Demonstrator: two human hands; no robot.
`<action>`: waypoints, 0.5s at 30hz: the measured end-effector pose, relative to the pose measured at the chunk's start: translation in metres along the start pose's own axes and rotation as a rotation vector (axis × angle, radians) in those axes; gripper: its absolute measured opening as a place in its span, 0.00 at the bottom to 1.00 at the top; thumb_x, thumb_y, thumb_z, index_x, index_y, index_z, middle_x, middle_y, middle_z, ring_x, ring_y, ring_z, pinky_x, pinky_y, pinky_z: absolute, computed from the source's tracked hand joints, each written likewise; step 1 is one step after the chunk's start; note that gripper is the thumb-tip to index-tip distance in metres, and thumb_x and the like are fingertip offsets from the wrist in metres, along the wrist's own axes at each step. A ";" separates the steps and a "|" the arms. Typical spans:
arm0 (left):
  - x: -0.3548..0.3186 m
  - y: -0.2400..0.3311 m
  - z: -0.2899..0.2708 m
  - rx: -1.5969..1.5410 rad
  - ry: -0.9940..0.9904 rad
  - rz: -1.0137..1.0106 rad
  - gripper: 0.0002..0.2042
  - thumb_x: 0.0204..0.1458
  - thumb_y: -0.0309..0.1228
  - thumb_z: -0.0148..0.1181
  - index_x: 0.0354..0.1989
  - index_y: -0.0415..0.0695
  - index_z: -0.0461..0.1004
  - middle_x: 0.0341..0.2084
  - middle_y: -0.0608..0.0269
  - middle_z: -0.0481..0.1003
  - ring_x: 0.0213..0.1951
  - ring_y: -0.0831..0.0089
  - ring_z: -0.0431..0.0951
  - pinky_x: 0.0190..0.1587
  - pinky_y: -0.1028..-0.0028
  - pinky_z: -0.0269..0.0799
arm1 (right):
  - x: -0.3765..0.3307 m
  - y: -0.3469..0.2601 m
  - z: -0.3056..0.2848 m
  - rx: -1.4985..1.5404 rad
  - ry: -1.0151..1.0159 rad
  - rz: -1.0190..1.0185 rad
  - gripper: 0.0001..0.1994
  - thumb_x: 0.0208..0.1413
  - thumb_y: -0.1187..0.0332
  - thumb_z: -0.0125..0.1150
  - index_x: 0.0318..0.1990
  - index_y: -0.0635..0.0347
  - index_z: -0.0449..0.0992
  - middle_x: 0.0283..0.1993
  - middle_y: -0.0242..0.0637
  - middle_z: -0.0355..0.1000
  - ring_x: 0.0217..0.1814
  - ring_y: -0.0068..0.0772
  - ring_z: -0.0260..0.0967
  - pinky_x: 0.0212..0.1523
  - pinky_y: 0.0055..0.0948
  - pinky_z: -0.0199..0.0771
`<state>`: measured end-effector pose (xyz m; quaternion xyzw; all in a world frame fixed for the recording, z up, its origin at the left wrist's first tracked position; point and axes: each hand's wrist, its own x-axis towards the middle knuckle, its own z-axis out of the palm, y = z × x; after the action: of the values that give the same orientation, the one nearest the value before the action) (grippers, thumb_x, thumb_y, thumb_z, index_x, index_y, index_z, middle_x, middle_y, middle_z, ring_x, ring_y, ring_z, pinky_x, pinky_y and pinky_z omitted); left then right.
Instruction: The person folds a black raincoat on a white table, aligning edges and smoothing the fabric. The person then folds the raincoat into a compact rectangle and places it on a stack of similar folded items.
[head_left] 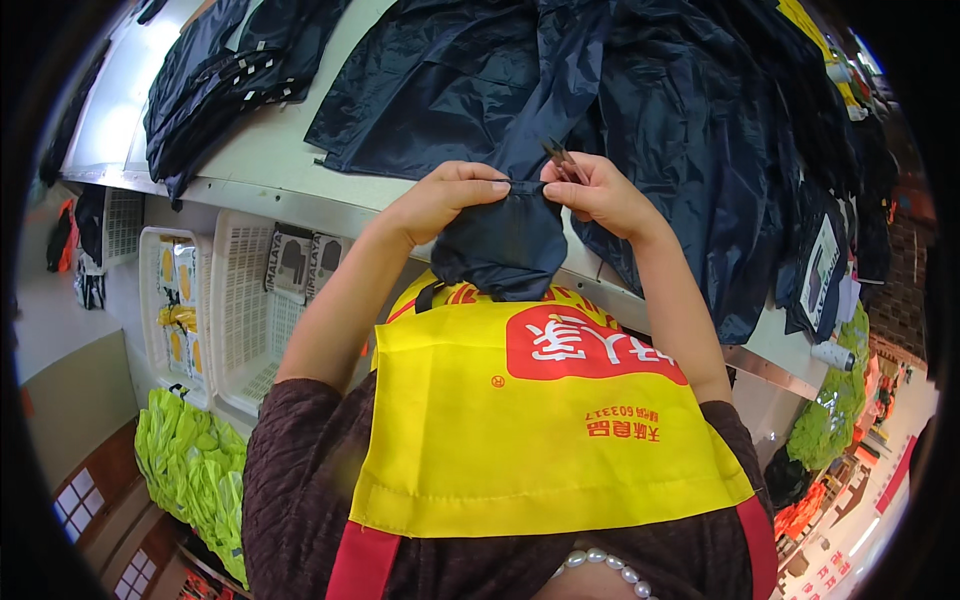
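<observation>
Head cam: cloth (503, 245), dark navy, is up at 12 o'clock from the wearer, by the near edge of the table (285, 150) & just above the apron (450, 430). L hand (458, 190) at 9 pinches its top edge, thumb pressed on fingers; R hand (605, 197) at 3 pinches the other end. Prob. held at both ends so the edge lies taut & flat btwn the thumbs. Snips (564, 163) sit tucked in R fingers too, prob. to save putting them down; tips point approx. 11, long axis 11–5. Cloth's pinched edge runs 9–3; loose body hangs toward 6–7, abt as long as wide, so no clear long axis there. Garments (670, 110) spread 12 to 3 beyond; can't tell if cloth joins them. Stack (215, 95) at 10, prob. set aside for elbow room.
</observation>
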<state>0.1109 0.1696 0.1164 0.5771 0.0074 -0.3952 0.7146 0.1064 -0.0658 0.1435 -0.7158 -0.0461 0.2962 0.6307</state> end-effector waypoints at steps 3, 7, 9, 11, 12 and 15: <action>-0.004 0.000 0.013 -0.136 0.081 0.007 0.11 0.51 0.32 0.59 0.40 0.39 0.77 0.33 0.63 0.77 0.36 0.79 0.75 0.43 0.81 0.69 | -0.015 -0.005 0.007 -0.140 0.247 -0.223 0.12 0.49 0.67 0.64 0.40 0.61 0.76 0.30 0.29 0.69 0.30 0.18 0.63 0.32 0.17 0.64; -0.012 0.014 0.029 -0.236 0.127 0.040 0.11 0.52 0.32 0.57 0.38 0.38 0.77 0.32 0.62 0.78 0.34 0.78 0.76 0.40 0.81 0.71 | -0.040 -0.018 0.019 -0.401 0.337 -0.444 0.13 0.45 0.72 0.67 0.41 0.61 0.77 0.34 0.33 0.70 0.30 0.21 0.68 0.33 0.17 0.67; -0.007 0.014 0.028 -0.248 0.065 0.036 0.10 0.52 0.32 0.56 0.37 0.38 0.77 0.31 0.62 0.78 0.33 0.77 0.77 0.38 0.81 0.71 | -0.039 -0.018 0.024 -0.528 0.338 -0.604 0.14 0.44 0.74 0.67 0.41 0.61 0.77 0.33 0.35 0.70 0.29 0.24 0.69 0.31 0.18 0.69; -0.006 0.017 0.030 -0.221 0.055 0.018 0.10 0.52 0.32 0.56 0.36 0.38 0.78 0.30 0.62 0.78 0.32 0.78 0.77 0.37 0.82 0.71 | -0.037 -0.016 0.024 -0.606 0.318 -0.652 0.14 0.43 0.75 0.67 0.40 0.62 0.77 0.34 0.36 0.71 0.28 0.28 0.70 0.29 0.19 0.70; -0.007 0.021 0.035 -0.186 0.075 0.001 0.10 0.52 0.32 0.56 0.35 0.38 0.78 0.30 0.62 0.78 0.32 0.78 0.77 0.37 0.82 0.71 | -0.036 -0.015 0.021 -0.622 0.324 -0.679 0.13 0.43 0.75 0.66 0.39 0.61 0.77 0.34 0.36 0.71 0.28 0.29 0.71 0.29 0.20 0.71; -0.011 0.029 0.045 -0.193 0.100 -0.017 0.08 0.51 0.32 0.56 0.30 0.40 0.77 0.27 0.64 0.77 0.30 0.79 0.76 0.35 0.82 0.71 | -0.034 -0.015 0.015 -0.757 0.351 -0.771 0.11 0.41 0.75 0.66 0.36 0.60 0.76 0.33 0.36 0.71 0.28 0.32 0.72 0.27 0.22 0.72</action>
<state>0.1002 0.1392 0.1606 0.5246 0.0861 -0.3694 0.7622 0.0761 -0.0646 0.1692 -0.8618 -0.3016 -0.1158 0.3910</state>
